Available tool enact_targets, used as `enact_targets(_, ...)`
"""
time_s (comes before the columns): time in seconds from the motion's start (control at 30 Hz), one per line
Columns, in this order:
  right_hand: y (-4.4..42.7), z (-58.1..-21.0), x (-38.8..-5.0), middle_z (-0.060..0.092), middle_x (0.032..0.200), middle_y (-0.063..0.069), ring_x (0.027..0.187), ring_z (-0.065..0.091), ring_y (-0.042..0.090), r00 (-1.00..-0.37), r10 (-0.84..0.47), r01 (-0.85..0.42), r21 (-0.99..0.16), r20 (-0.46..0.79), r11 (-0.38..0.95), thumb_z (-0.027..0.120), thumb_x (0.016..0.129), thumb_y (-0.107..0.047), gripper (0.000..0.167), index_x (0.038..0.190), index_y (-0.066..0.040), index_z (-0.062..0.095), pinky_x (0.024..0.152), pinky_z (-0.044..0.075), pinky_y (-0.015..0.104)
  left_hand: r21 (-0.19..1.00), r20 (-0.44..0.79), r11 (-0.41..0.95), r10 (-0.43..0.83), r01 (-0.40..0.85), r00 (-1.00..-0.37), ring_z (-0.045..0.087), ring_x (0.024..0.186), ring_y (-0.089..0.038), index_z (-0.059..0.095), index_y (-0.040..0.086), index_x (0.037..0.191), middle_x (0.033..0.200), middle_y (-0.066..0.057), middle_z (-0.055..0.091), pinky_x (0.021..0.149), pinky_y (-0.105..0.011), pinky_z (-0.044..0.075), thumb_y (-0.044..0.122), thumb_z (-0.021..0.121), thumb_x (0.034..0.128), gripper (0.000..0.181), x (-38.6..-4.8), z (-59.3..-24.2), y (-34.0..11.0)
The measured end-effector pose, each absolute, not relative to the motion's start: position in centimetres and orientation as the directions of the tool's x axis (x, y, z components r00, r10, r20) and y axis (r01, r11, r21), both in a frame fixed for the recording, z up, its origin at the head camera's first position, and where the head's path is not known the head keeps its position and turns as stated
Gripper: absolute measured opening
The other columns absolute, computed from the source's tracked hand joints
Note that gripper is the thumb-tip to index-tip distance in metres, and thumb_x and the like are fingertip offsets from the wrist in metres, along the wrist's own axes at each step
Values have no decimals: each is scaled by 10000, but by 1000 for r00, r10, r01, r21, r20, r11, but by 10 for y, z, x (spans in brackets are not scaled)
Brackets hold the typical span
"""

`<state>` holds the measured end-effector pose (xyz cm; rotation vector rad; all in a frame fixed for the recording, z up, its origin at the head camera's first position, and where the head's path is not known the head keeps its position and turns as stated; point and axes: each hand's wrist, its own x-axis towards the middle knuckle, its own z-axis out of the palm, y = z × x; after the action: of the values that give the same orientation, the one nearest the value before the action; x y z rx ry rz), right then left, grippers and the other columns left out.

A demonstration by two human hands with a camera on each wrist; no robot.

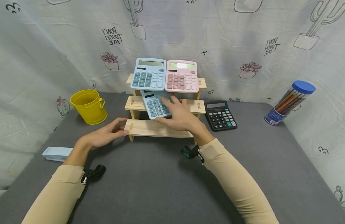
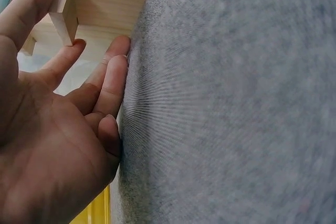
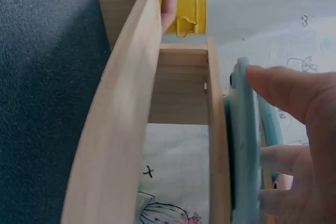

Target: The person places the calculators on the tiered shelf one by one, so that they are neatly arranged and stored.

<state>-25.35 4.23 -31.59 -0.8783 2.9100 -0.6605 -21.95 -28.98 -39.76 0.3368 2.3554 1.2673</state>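
A wooden three-step rack (image 1: pixel 158 128) stands on the grey table. On its middle step a blue calculator (image 1: pixel 155 104) leans tilted, and my right hand (image 1: pixel 179 116) touches its face with spread fingers. In the right wrist view that calculator (image 3: pixel 245 145) stands beside the step's edge, thumb and fingertips against it. My left hand (image 1: pixel 108 133) holds the left end of the bottom step; in the left wrist view its thumb and index finger (image 2: pixel 71 56) pinch the wooden end. Another blue calculator (image 1: pixel 148 74) and a pink one (image 1: pixel 182 76) sit side by side on the top step.
A yellow bucket (image 1: pixel 88 107) stands left of the rack. To the rack's right lies a black calculator (image 1: pixel 220 115), and further right stands a blue-lidded tube of pencils (image 1: pixel 289 102). A pale blue object (image 1: pixel 57 153) lies by the left forearm. A printed cloth (image 1: pixel 167 28) hangs behind.
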Motion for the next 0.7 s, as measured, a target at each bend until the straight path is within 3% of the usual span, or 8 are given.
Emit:
enact_targets(0.27, 26, -322, -257, 204, 1674, 100, 1246, 333, 342, -866, -474, -493, -426, 158, 759, 693, 895, -624, 818, 1579, -282, 402, 971, 314, 513, 831, -267, 556, 413, 8, -871, 453, 1375, -410, 158, 190, 1609, 1536, -259, 412, 1150, -665, 303, 459, 567, 1050, 744, -220, -395, -290)
enact_targets(0.7, 2, -324, -259, 227, 1642, 123, 1256, 337, 333, -885, -431, -464, -423, 177, 779, 669, 909, -624, 788, 1561, -266, 408, 965, 327, 480, 834, -271, 552, 409, 0, -871, 464, 1367, -402, 163, 193, 1608, 1526, -253, 426, 1148, -656, 314, 469, 561, 1051, 738, -221, -396, -289)
